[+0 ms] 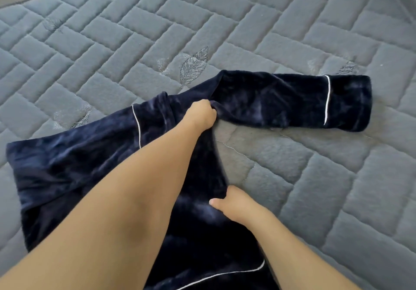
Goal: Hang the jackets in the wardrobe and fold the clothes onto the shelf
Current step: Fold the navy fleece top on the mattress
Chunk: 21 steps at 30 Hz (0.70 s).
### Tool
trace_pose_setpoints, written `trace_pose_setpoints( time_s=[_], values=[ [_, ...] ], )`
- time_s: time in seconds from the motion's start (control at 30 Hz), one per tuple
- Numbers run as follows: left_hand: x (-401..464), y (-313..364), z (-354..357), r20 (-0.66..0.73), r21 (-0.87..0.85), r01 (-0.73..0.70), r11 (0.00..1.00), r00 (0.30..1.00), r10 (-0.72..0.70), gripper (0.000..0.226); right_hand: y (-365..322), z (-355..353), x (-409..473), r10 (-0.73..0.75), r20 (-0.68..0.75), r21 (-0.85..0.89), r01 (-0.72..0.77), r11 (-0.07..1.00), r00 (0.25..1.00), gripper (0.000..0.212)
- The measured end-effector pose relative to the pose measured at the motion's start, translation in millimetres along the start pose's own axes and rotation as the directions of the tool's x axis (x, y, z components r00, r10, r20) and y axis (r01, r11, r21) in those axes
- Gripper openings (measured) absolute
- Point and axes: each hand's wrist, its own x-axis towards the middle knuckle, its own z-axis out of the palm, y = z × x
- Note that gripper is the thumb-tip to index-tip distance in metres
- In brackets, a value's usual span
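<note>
The dark plush top (94,166) lies spread on the quilted mattress (292,31) toward its near edge, one sleeve (292,100) stretched rightward. The left hand (201,115) bunches cloth at the shoulder, fingers curled tight; the right hand (234,206) pinches the side seam. The slippery pile may slide, skewing the fold, should either grip loosen.

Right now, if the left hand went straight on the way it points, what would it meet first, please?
Probably the navy garment's sleeve, whose near end the left hand already grips; beyond lies grey quilted mattress.
</note>
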Motion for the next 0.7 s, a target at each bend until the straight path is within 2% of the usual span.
trace_pose_setpoints(
  time_s=[0.07,0.1,0.13,0.17,0.2,0.23,0.27,0.3,0.33,0.37,0.43,0.57,0.7],
  values=[
    [-3.8,1.5,13.0,0.065,0.145,-0.034,0.989,0.998,0.025,0.037,6.2,-22.0,-2.4,0.062,0.067,0.095,-0.069,0.993,0.996,0.049],
    [-5.4,4.4,17.5,0.047,0.231,-0.031,0.973,0.999,0.021,0.045,12.3,-39.9,-3.1,0.096,0.118,0.235,-0.122,0.964,0.988,0.045],
    [-6.1,10.6,20.5,-0.031,0.327,-0.035,0.944,0.998,0.048,0.052,20.8,-62.7,-3.9,0.113,0.157,0.413,-0.169,0.895,0.981,0.041],
    [-5.3,19.2,23.4,-0.119,0.409,-0.076,0.909,0.983,0.136,0.060,31.6,-89.1,-3.7,0.120,0.160,0.596,-0.192,0.779,0.980,0.041],
    [-3.2,28.7,26.8,-0.140,0.458,-0.144,0.877,0.963,0.232,0.071,43.8,-117.1,-2.1,0.135,0.119,0.769,-0.177,0.614,0.984,0.045],
    [-0.3,38.2,31.3,-0.062,0.476,-0.214,0.853,0.959,0.275,0.085,55.9,-144.6,0.9,0.171,0.050,0.896,-0.120,0.427,0.984,0.050],
    [3.0,47.9,38.1,0.064,0.453,-0.250,0.856,0.966,0.249,0.095,66.8,-169.6,3.9,0.216,-0.018,0.965,-0.039,0.261,0.976,0.054],
    [5.4,57.0,48.1,0.196,0.421,-0.235,0.876,0.967,0.165,0.098,75.1,-190.1,7.6,0.259,-0.081,0.988,0.044,0.148,0.963,0.056],
    [6.2,64.6,60.7,0.283,0.399,-0.186,0.898,0.956,0.072,0.098,79.0,-205.9,11.1,0.287,-0.135,0.989,0.112,0.096,0.948,0.054],
    [6.9,69.6,72.8,0.319,0.383,-0.134,0.914,0.948,0.005,0.097,79.7,-217.7,16.1,0.296,-0.183,0.983,0.165,0.086,0.937,0.051],
    [6.6,73.2,89.1,0.306,0.395,-0.066,0.916,0.950,-0.063,0.099,72.7,-230.3,28.8,0.296,-0.267,0.964,0.250,0.095,0.917,0.044],
    [15.3,69.0,97.6,0.295,0.388,-0.050,0.920,0.953,-0.072,0.102,57.0,-239.3,51.4,0.354,-0.375,0.924,0.376,0.069,0.857,0.029],
    [20.9,66.6,99.0,0.286,0.360,-0.055,0.931,0.957,-0.055,0.104,53.9,-242.5,60.0,0.393,-0.390,0.912,0.408,0.041,0.833,0.055]
  ],
)
